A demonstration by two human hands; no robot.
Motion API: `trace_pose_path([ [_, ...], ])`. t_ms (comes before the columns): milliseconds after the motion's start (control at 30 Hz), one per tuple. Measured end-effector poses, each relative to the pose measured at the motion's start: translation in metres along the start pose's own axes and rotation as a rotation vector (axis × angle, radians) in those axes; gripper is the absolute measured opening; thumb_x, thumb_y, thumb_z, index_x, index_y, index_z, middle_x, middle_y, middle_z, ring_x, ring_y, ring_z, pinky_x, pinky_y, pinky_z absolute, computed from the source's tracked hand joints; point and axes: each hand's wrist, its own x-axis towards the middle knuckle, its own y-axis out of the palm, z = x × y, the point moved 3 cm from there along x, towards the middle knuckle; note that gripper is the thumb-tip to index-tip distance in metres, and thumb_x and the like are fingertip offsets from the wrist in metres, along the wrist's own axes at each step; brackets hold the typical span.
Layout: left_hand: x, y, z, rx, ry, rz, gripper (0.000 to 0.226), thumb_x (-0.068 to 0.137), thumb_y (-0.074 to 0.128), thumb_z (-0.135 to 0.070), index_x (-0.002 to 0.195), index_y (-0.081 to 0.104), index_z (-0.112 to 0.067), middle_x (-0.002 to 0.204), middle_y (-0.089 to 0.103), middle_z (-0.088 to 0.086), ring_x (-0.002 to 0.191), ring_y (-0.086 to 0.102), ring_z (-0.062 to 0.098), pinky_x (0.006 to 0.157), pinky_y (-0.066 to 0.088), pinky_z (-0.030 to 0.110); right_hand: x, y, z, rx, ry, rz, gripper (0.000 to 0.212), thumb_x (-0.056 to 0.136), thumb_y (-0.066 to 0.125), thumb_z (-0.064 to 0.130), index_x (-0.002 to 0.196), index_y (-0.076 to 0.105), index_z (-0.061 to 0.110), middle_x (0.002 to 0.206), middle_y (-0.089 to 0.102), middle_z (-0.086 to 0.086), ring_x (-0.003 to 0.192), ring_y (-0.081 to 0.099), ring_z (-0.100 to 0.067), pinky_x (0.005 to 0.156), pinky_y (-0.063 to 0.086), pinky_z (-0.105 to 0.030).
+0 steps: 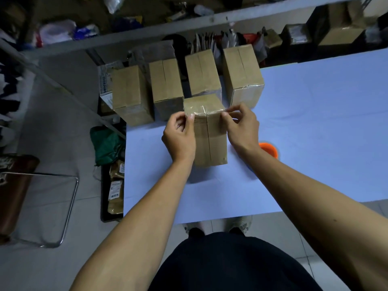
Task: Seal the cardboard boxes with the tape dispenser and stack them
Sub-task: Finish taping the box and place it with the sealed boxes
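Both your forearms reach straight out from your body over the worktop (315, 106) and meet at the near cardboard box (210, 135), which stands upright in front of you. Your left hand (180, 135) sits against the box's left side, wrist bent slightly inward, with thumb and forefinger curled together in a pinch on the left end of the clear tape (202, 111) at the box's top edge. Your right hand (243, 128) mirrors it on the right side, thumb and forefinger likewise pinching the tape's right end at the top corner, the other fingers loosely folded behind.

The box is plain brown corrugated card, matte, rectangular, taller than wide, with a centre seam running down the face toward you. The tape is glossy and wrinkled, catching light along the top edge.

Behind this box, four more brown boxes (168, 85) stand in a row, close together but not touching it; the one furthest right of the box shows shiny crinkled tape along its edge. Just right of the box, partly hidden by your right forearm, lies an orange round object (269, 149) on the worktop; it may be the tape dispenser, but I cannot tell. The worktop itself is smooth, pale blue-white and flat.
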Motion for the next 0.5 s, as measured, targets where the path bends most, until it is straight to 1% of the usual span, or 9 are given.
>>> trace_pose_path([
  [67, 0.001, -0.003, 0.002, 0.002, -0.012, -0.013, 0.012, 0.089, 0.074, -0.016, 0.098, 0.071, -0.008, 0.089, 0.074, 0.001, 0.083, 0.07, 0.003, 0.079, 0.056, 0.02, 0.0, 0.003, 0.0, -0.012, -0.014, -0.002, 0.007, 0.093, 0.066, 0.027, 0.092, 0.065, 0.019, 0.09, 0.071, 0.004, 0.086, 0.068, -0.009, 0.078, 0.056, -0.031],
  [133, 0.002, -0.003, 0.001, -0.005, -0.017, -0.028, 0.011, 0.089, 0.073, -0.016, 0.096, 0.073, -0.008, 0.087, 0.074, 0.0, 0.08, 0.069, 0.001, 0.076, 0.054, 0.018, 0.001, 0.005, 0.002, -0.011, -0.02, -0.003, 0.008, 0.093, 0.066, 0.028, 0.094, 0.065, 0.021, 0.09, 0.07, 0.007, 0.085, 0.068, -0.007, 0.077, 0.056, -0.033],
  [233, 0.005, 0.001, -0.006, 0.006, 0.011, -0.059, 0.007, 0.088, 0.074, -0.017, 0.085, 0.07, -0.012, 0.076, 0.07, -0.007, 0.072, 0.065, -0.003, 0.071, 0.051, 0.016, 0.005, 0.008, 0.005, 0.015, -0.033, -0.018, 0.008, 0.091, 0.068, 0.027, 0.094, 0.065, 0.021, 0.091, 0.071, 0.007, 0.087, 0.068, -0.005, 0.077, 0.054, -0.025],
  [300, 0.008, 0.004, -0.009, 0.034, 0.024, -0.066, 0.01, 0.088, 0.073, -0.017, 0.081, 0.068, -0.014, 0.071, 0.066, -0.01, 0.067, 0.061, -0.004, 0.067, 0.049, 0.018, 0.009, 0.008, 0.008, 0.036, -0.035, -0.035, 0.007, 0.091, 0.069, 0.025, 0.091, 0.064, 0.02, 0.089, 0.07, 0.008, 0.091, 0.068, -0.006, 0.076, 0.053, -0.02],
  [333, 0.008, 0.005, -0.007, 0.042, 0.02, -0.063, 0.011, 0.089, 0.072, -0.017, 0.08, 0.067, -0.013, 0.07, 0.065, -0.009, 0.066, 0.06, -0.002, 0.066, 0.049, 0.021, 0.01, 0.009, 0.008, 0.037, -0.027, -0.043, 0.008, 0.092, 0.069, 0.026, 0.089, 0.064, 0.02, 0.087, 0.069, 0.01, 0.092, 0.068, -0.007, 0.077, 0.053, -0.021],
  [433, 0.003, 0.005, 0.008, 0.059, -0.025, -0.045, 0.014, 0.09, 0.069, -0.019, 0.078, 0.064, -0.013, 0.07, 0.063, -0.007, 0.065, 0.057, 0.006, 0.066, 0.048, 0.027, 0.007, 0.011, -0.001, 0.002, 0.01, -0.042, 0.014, 0.093, 0.067, 0.028, 0.085, 0.065, 0.017, 0.083, 0.067, 0.01, 0.089, 0.066, -0.007, 0.081, 0.054, -0.034],
  [500, -0.004, 0.003, 0.019, 0.067, -0.05, -0.035, 0.016, 0.091, 0.068, -0.02, 0.077, 0.062, -0.015, 0.069, 0.061, -0.008, 0.066, 0.056, 0.009, 0.065, 0.046, 0.027, 0.003, 0.012, -0.007, -0.021, 0.019, -0.042, 0.015, 0.093, 0.067, 0.027, 0.084, 0.064, 0.014, 0.081, 0.066, 0.011, 0.086, 0.065, -0.006, 0.079, 0.054, -0.033],
])
